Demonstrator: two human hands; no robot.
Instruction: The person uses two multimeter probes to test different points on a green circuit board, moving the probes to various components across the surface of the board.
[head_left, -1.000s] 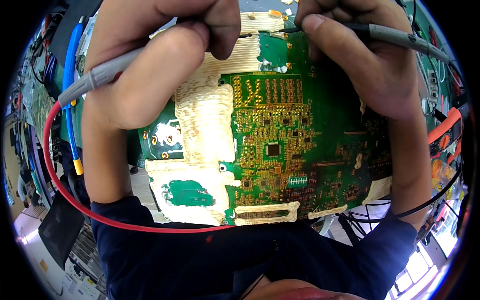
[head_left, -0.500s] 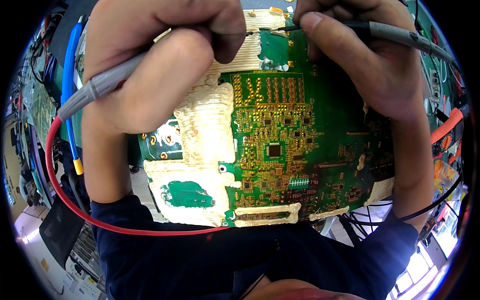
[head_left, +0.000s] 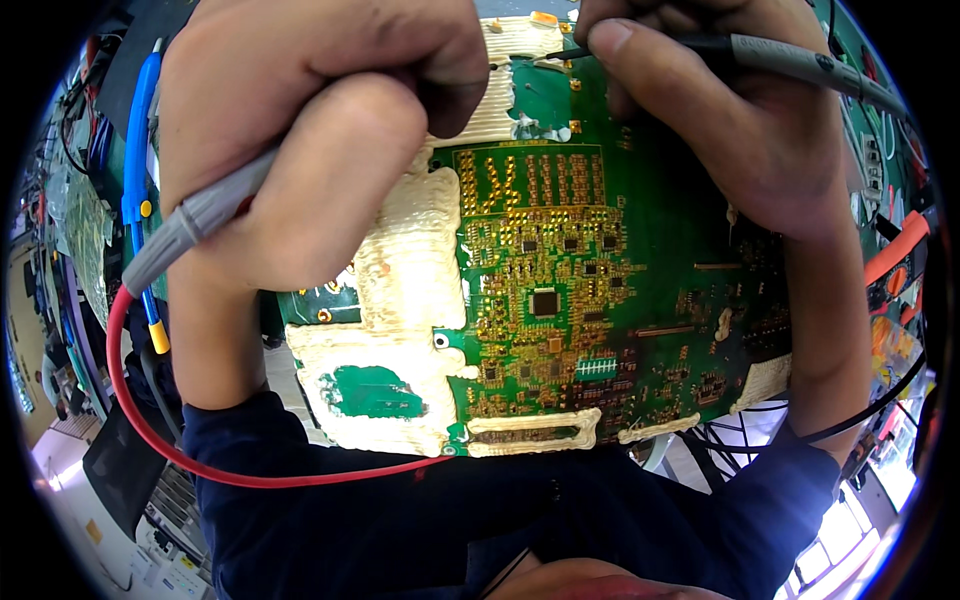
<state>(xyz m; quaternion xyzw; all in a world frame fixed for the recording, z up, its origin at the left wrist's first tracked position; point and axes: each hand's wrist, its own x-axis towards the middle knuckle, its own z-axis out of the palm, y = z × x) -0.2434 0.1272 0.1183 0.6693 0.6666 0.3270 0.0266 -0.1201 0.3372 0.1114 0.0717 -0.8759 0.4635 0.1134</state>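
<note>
Clutter (head_left: 85, 235) is seen left | red-lead probe (head_left: 200, 222) is held by left hand (head_left: 340, 130), second probe (head_left: 795, 62) by right hand (head_left: 690, 120) | board (head_left: 655, 235) could be shorted if a tip (head_left: 568, 53) slips

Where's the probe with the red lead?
Head view, left side: the gray probe is in the left hand, its lower end in front of the blue tool.

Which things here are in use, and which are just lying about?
In use:
- circuit board
- red-wired probe, left hand
- grey-and-black probe, right hand
- possibly orange meter; connection unclear

Apparently lying about:
- blue tool
- small orange piece
</note>
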